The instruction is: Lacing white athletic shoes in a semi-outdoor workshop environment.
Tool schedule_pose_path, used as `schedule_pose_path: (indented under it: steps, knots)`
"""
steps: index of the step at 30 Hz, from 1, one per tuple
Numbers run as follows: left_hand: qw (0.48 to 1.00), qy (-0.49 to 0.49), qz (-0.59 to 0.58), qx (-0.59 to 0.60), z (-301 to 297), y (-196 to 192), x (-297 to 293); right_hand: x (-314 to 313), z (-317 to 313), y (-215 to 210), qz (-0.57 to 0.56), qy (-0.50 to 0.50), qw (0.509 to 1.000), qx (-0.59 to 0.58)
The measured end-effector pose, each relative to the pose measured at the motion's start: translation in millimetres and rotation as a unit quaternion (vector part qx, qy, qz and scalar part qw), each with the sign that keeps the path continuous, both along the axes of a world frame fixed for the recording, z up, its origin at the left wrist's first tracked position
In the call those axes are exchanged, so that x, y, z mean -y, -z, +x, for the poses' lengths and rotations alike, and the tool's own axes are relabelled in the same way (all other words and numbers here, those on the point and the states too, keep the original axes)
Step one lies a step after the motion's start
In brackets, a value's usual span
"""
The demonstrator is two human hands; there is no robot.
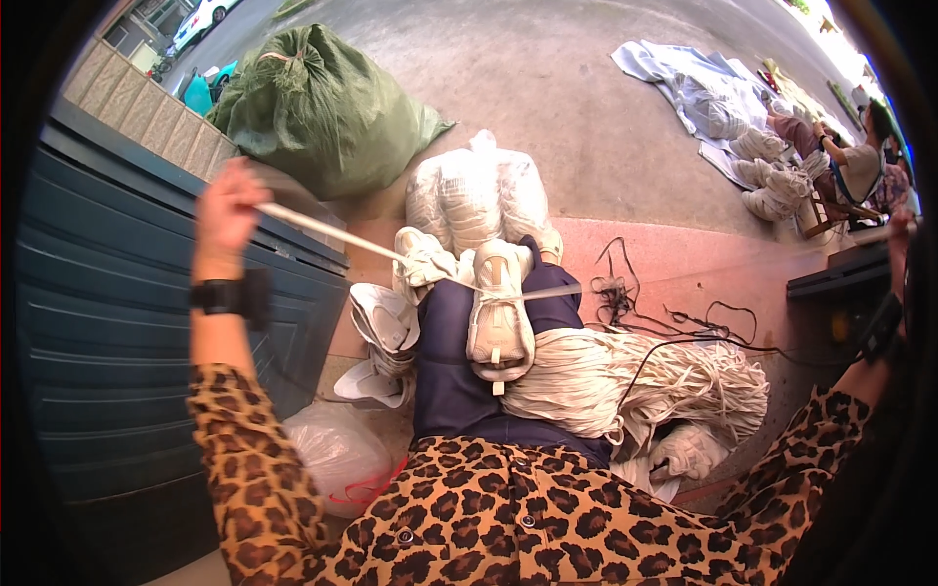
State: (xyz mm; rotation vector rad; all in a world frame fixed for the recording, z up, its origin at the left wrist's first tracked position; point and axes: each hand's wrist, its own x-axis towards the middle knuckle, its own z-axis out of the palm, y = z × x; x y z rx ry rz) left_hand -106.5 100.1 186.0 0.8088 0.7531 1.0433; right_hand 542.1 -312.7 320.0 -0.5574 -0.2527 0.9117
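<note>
A beige sneaker (502, 327) rests on my lap, its heel toward me. A flat white shoelace (332, 230) runs out of it to both sides, pulled taut. My left hand (231, 203), raised at the left, is closed around one end. Far out at the right edge, my right hand (901, 244) is blurred and partly cut off; the lace's other stretch runs up to it. A thick bundle of white shoelaces (576, 376) lies over my thigh on the right, its loose ends spreading to the side.
Beyond my knees stand plastic-wrapped shoes (474, 195); more shoes (381, 317) are stacked at my left. A green sack (318, 117), a dark blue panel (147, 293), a clear plastic bag (332, 449) and black cords (616, 293) surround me. Another person (855, 161) sits at far right.
</note>
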Motion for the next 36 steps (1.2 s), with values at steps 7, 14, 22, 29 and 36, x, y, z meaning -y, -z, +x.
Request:
schedule_pose_path:
  steps: [7, 14, 22, 29, 36]
  knots:
    - [0.96, -0.237, 0.011, -0.145, -151.7, -43.9, -52.4, -44.1, -40.3, 165.5, -0.363, 0.078, 0.874, 0.312]
    - [0.946, 0.137, -0.227, -0.187, 36.2, 104.2, 63.4, -108.5, -275.0, 294.3, -0.289, -0.39, 0.743, 0.461]
    - [0.892, 0.314, -0.116, -0.305, 122.1, 177.0, 163.2, -128.4, -318.3, 355.7, -0.199, -0.133, 0.548, 0.802]
    - [0.853, 0.347, -0.065, -0.384, 119.1, 186.5, 170.5, -137.4, -323.1, 353.1, -0.256, -0.16, 0.511, 0.805]
    - [0.9, 0.265, 0.008, -0.345, 109.0, 201.2, 183.5, -142.5, -339.2, 347.6, -0.223, -0.135, 0.438, 0.86]
